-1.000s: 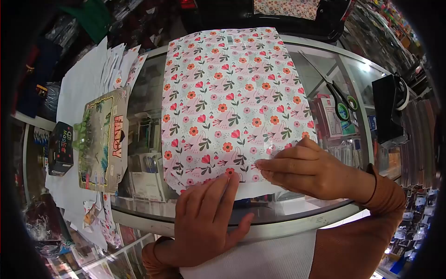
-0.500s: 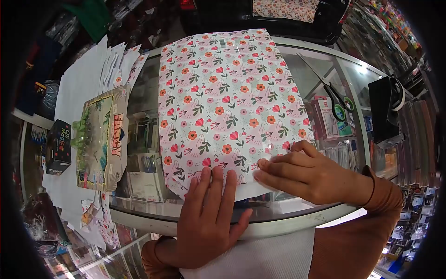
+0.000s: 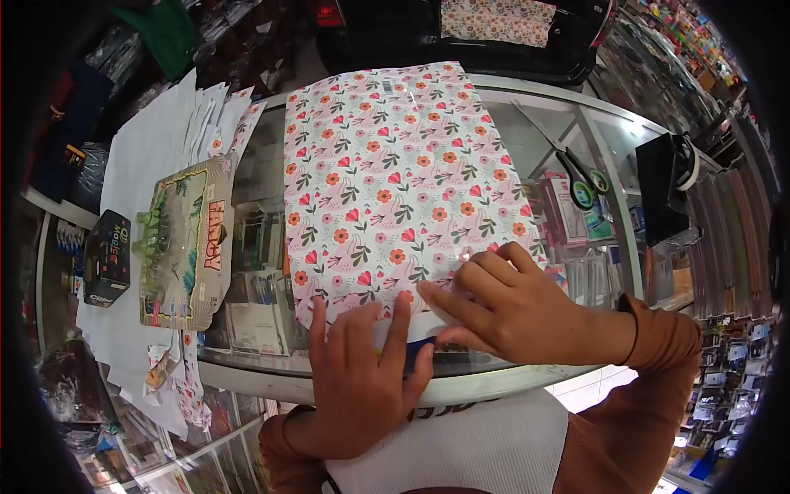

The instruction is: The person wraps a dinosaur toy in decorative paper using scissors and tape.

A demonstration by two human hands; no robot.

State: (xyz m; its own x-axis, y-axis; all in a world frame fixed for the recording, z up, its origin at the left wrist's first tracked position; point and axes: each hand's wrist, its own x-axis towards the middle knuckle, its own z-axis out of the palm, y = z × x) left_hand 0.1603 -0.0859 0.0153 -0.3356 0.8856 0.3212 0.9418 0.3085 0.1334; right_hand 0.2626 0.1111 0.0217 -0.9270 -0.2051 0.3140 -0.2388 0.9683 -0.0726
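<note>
A sheet of floral wrapping paper (image 3: 395, 181) with a small barcode near its far edge lies on the glass counter. My left hand (image 3: 358, 375) rests on the paper's near edge, its fingers spread and pointing away from me. To its right, my right hand (image 3: 514, 309) presses on the same edge. Its index finger reaches toward my left hand and its thumb stands apart from it, while the other fingers are bent. A strip of white underside shows along the near edge between the hands. Whatever lies beneath the paper is hidden.
A pair of scissors (image 3: 581, 183) and a black tape dispenser (image 3: 661, 189) are on the right. To the left are a printed "FANCY" box (image 3: 185, 243), a small black "Magic" box (image 3: 108, 258) and white paper sheets (image 3: 148, 148). The counter's metal edge (image 3: 485, 379) runs along the front.
The right index finger has straightened and shifted left, and the thumb now shows apart from it. My left hand has moved slightly left, with its fingers spread wider. The view has shifted a little.
</note>
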